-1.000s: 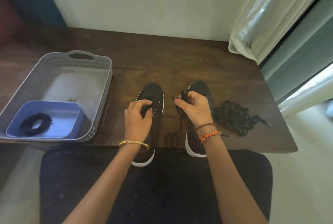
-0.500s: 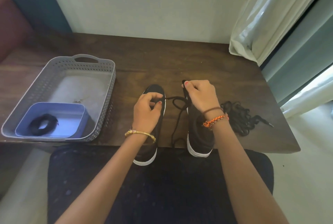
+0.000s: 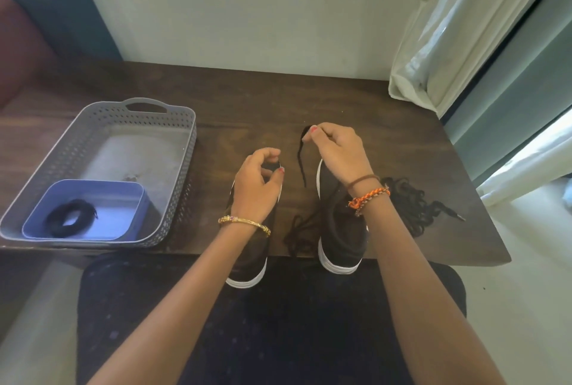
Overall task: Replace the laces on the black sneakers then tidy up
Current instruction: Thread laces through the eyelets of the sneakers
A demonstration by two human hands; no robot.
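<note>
At the bench's front edge, the right hand pinches a limp black lace lifted over the right sneaker; left hand curls on the left sneaker; soft, light cord, best gripped near its tip.

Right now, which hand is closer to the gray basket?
Left. The left hand rests over the left sneaker, just right of the gray basket. The right hand is farther right, pinching a lace above the other sneaker.
</note>
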